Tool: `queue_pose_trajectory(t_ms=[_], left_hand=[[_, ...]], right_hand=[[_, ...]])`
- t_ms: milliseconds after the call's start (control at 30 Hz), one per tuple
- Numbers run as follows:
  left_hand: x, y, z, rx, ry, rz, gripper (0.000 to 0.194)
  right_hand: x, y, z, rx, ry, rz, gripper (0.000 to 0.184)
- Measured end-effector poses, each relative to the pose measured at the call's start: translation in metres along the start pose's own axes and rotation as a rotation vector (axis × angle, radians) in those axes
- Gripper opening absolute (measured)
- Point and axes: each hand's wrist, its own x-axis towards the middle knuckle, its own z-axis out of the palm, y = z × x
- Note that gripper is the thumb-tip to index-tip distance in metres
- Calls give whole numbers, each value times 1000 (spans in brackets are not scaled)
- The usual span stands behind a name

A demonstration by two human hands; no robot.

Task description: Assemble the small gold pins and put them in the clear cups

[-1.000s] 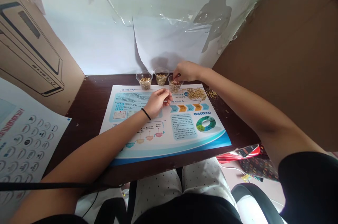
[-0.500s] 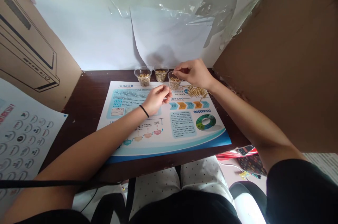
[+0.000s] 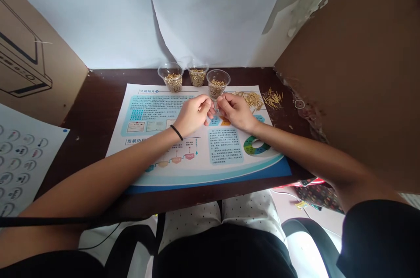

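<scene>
My left hand [image 3: 194, 114] is closed in a pinch above the printed sheet [image 3: 157, 129]; what its fingers hold is too small to make out. Close against it, my right hand [image 3: 236, 112] is also pinched, its fingertips almost meeting the left ones. Just behind the hands stands a clear plastic cup [image 3: 217, 88] partly filled with small brass-coloured pins. A pile of longer brass pins [image 3: 253, 99] lies on the sheet behind my right hand, partly hidden by it. More loose pins [image 3: 273, 99] are on the table right of the sheet.
Two more clear cups of small metal pieces, a left cup [image 3: 171, 79] and a middle cup [image 3: 197, 74], stand along the back. A white-papered wall [image 3: 210, 20] closes off the rear. Cardboard panels flank the dark table [image 3: 105, 90], and another printed sheet [image 3: 29, 155] is at left.
My right hand has come from over the right cup toward me and down to my left hand. The left hand stays pinched near its place. The camera view has tilted down.
</scene>
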Motion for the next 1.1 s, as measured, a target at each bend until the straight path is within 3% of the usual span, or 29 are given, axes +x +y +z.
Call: queue_pose_trajectory(t_ms=[300, 533, 900, 1100], left_hand=[[-3, 10, 1, 44, -4, 3, 28], [-2, 6, 0, 91, -27, 63, 29], [-3, 10, 2, -114, -22, -76, 26], [-2, 8, 2, 13, -47, 20, 27]], right_hand=[[-2, -3, -6, 27, -123, -11, 41], [-2, -4, -4, 47, -97, 7, 47], [-2, -3, -4, 34, -115, 10, 44], [-3, -4, -4, 45, -117, 22, 41]])
